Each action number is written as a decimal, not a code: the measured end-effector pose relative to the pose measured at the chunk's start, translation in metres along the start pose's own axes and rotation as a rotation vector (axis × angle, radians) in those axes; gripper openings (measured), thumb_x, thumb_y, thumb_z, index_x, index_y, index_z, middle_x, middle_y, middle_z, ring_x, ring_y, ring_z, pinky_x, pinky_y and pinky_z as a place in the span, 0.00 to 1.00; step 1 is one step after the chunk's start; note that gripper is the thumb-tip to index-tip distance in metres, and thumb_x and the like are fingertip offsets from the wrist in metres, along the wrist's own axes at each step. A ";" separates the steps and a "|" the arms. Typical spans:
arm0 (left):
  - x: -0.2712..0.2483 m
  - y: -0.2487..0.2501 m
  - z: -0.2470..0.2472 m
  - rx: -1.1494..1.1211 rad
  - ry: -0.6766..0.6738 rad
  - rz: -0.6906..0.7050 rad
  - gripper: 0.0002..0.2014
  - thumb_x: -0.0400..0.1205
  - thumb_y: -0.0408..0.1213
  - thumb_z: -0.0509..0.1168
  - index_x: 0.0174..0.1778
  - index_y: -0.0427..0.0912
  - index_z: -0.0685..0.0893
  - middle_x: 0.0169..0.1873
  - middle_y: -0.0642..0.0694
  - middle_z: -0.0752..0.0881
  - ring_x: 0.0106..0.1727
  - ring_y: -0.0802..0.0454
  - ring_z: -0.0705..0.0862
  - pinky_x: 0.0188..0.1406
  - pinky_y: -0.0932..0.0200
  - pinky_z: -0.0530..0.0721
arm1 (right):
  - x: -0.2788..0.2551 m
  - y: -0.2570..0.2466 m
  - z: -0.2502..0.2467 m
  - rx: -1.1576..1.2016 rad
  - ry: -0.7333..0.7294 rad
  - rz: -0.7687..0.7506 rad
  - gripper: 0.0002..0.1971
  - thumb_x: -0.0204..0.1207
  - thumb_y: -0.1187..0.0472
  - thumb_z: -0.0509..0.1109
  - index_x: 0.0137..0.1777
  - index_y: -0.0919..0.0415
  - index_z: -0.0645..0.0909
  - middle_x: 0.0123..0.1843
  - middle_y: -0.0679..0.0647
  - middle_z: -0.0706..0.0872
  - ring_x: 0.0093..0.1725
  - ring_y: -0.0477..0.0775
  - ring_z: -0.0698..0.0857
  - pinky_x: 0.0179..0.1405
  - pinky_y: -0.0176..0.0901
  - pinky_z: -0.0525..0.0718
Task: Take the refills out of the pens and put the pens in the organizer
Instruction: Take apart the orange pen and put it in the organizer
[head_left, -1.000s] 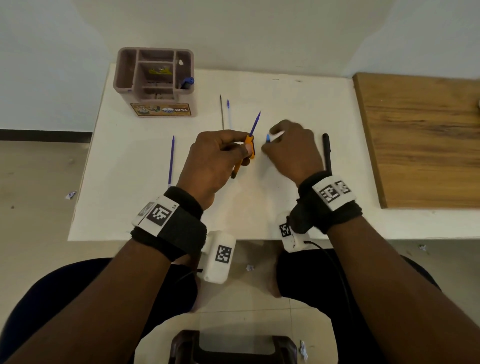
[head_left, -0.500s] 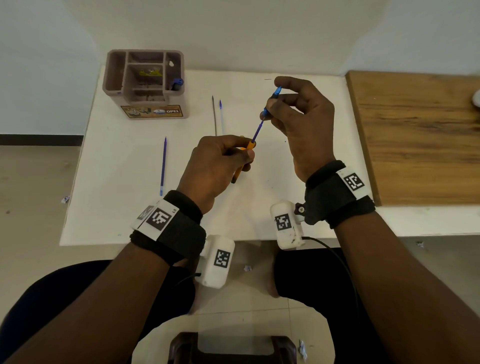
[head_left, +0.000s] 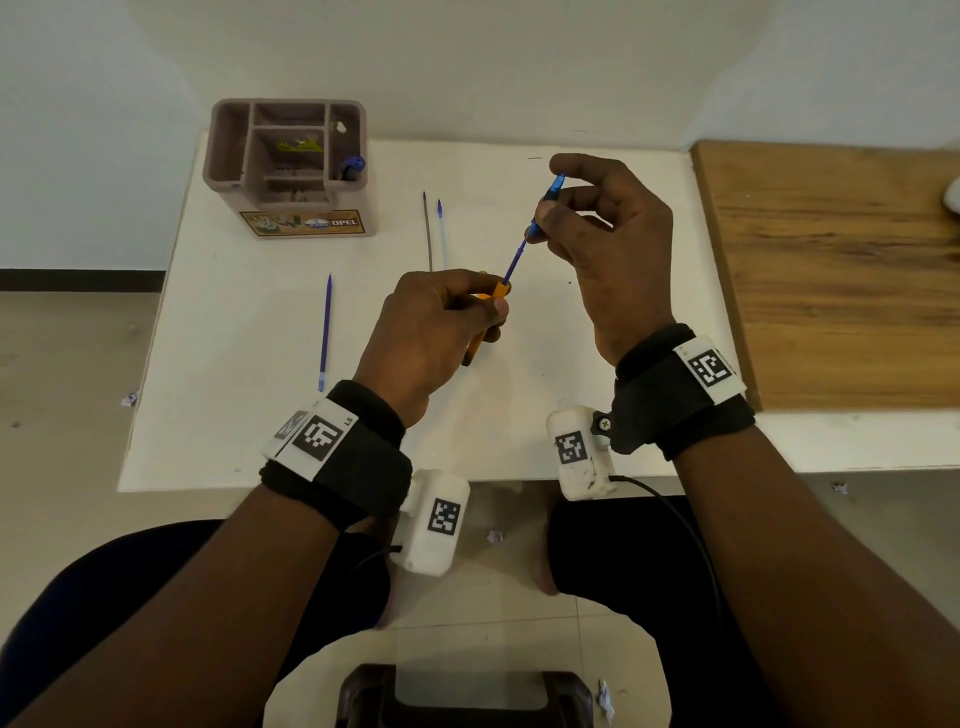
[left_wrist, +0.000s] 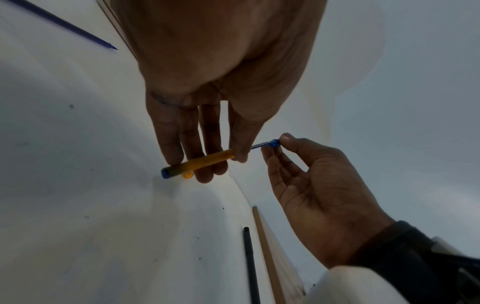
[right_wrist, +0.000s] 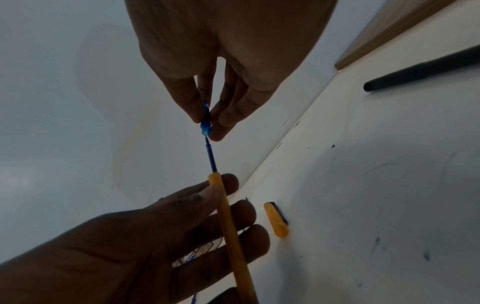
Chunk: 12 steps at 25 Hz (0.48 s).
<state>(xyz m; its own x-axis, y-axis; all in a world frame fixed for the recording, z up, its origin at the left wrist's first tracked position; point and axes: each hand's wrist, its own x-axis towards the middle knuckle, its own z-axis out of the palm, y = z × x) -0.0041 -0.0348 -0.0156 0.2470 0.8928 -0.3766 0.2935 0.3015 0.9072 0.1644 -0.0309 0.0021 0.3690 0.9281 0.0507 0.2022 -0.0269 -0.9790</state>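
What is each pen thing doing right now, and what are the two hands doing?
Orange pen barrel: gripped by the left hand, refill partly out.
Blue refill: pinched at its blue tip piece by the right hand.
Orange cap: off, lying on the table.
Black pen: lying on the table.
Organizer: upright, one blue-topped pen inside.
Three loose refills: lying on the table.

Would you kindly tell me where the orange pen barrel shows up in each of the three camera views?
Head: orange pen barrel centre, mostly hidden inside the left hand.
Left wrist: barrel centre, lying across the fingers.
Right wrist: barrel lower centre, running upward.
Shared landmark: blue refill emerging from it toward the right hand.
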 end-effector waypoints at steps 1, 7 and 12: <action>0.000 0.000 0.000 0.002 0.001 -0.001 0.15 0.86 0.40 0.70 0.68 0.45 0.88 0.50 0.46 0.93 0.51 0.50 0.93 0.47 0.58 0.89 | 0.000 0.000 0.000 -0.007 -0.008 -0.002 0.17 0.81 0.66 0.74 0.69 0.59 0.85 0.52 0.59 0.93 0.47 0.54 0.96 0.60 0.49 0.92; 0.002 0.001 -0.002 0.022 0.007 -0.012 0.15 0.85 0.41 0.70 0.68 0.45 0.88 0.50 0.46 0.93 0.50 0.50 0.93 0.42 0.61 0.86 | 0.000 0.003 0.002 -0.060 -0.017 -0.035 0.17 0.81 0.64 0.74 0.69 0.57 0.85 0.52 0.56 0.93 0.48 0.53 0.96 0.55 0.46 0.93; 0.001 0.001 -0.002 0.051 0.010 0.011 0.15 0.85 0.42 0.70 0.68 0.45 0.89 0.50 0.47 0.93 0.49 0.51 0.93 0.44 0.60 0.86 | 0.000 0.007 0.004 -0.194 -0.014 -0.108 0.16 0.80 0.61 0.75 0.67 0.51 0.85 0.49 0.49 0.91 0.47 0.52 0.94 0.55 0.54 0.93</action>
<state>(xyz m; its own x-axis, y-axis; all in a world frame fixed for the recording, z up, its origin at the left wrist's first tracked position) -0.0053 -0.0327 -0.0144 0.2412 0.8994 -0.3645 0.3378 0.2743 0.9003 0.1619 -0.0299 -0.0059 0.3229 0.9346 0.1490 0.4107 0.0035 -0.9118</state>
